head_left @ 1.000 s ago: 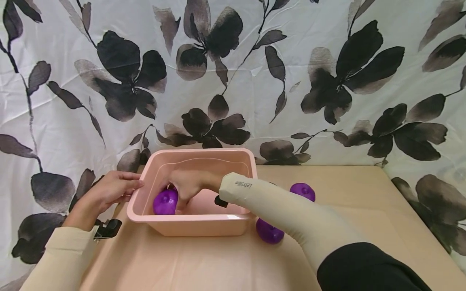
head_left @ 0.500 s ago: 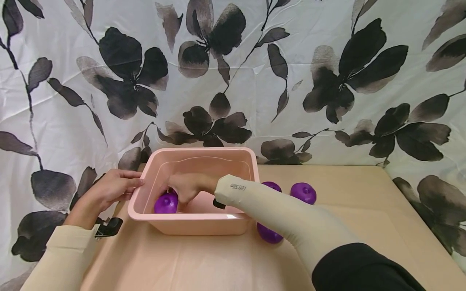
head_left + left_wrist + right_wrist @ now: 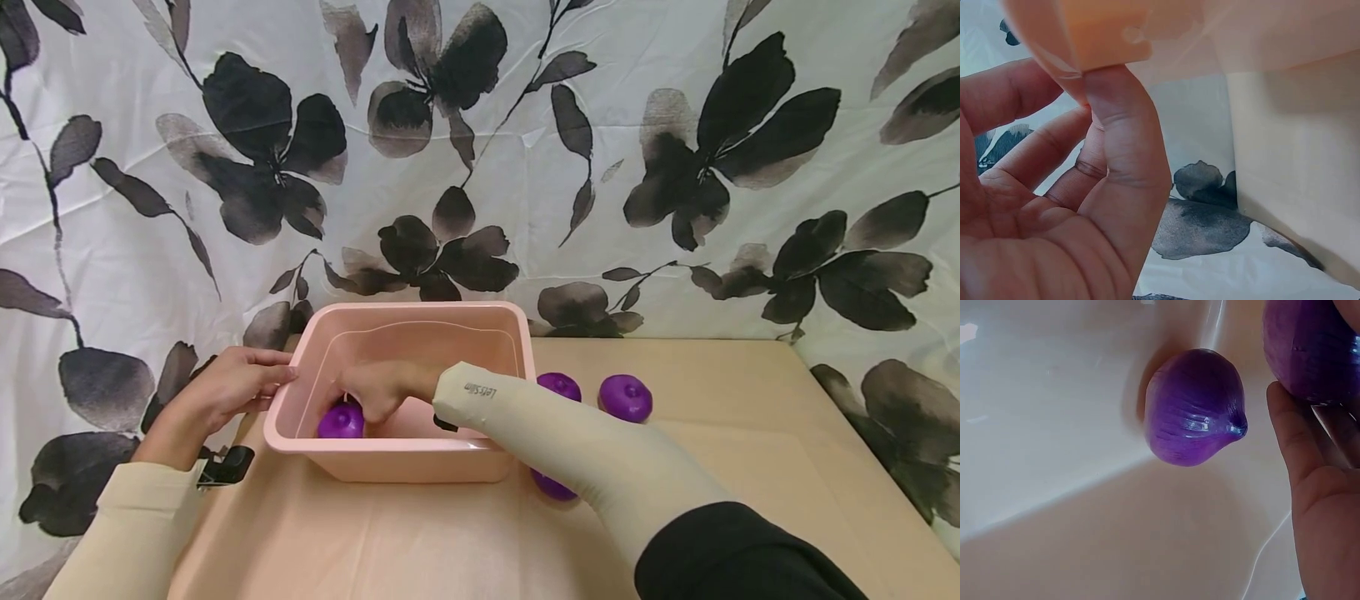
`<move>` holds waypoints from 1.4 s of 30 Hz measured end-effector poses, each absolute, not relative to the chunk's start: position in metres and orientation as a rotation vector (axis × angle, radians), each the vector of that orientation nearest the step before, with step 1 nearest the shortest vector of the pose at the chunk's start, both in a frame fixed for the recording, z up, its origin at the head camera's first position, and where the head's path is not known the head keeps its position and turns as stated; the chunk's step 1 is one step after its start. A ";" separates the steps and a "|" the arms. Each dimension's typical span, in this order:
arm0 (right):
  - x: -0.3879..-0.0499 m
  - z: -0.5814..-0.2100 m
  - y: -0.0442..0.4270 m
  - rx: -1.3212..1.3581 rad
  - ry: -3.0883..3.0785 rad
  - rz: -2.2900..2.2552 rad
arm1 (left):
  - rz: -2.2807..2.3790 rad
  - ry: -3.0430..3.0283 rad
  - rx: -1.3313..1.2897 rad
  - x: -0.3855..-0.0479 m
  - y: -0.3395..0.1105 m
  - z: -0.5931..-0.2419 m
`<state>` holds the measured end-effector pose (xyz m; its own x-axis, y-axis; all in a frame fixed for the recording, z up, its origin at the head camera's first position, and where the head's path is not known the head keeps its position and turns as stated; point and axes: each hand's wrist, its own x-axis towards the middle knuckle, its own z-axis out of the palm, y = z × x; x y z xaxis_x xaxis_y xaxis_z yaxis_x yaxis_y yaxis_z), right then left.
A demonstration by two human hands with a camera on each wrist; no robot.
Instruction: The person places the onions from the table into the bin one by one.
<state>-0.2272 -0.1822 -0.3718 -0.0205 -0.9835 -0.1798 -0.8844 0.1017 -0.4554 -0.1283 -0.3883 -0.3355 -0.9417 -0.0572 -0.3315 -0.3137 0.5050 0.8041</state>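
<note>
A pink bin stands on the table, its left rim pinched between the thumb and fingers of the left hand; the left wrist view shows the thumb against the rim's underside. Inside the bin, the right hand reaches to the left end. In the right wrist view its fingers curl round a purple onion-shaped object. A second purple object, also seen in the head view, lies on the bin floor beside that hand, untouched.
Right of the bin, two purple onion-shaped objects lie on the beige table; a third is partly under the right forearm. A floral cloth hangs behind.
The right hand and forearm have shifted slightly left within the bin, uncovering more of a purple object on the table. The left hand keeps its hold on the rim.
</note>
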 end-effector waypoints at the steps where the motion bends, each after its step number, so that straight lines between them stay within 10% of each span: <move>1: -0.227 -0.372 -0.181 -1.818 1.957 -0.280 | 1.407 2.490 -0.313 -0.129 -0.387 -0.335; 25: -0.270 -0.282 -0.060 -1.368 2.165 -0.718 | 1.319 2.534 -0.326 -0.130 -0.389 -0.334; 42: -0.315 -0.331 0.116 -1.005 2.295 -1.139 | 1.331 2.538 -0.328 -0.129 -0.382 -0.338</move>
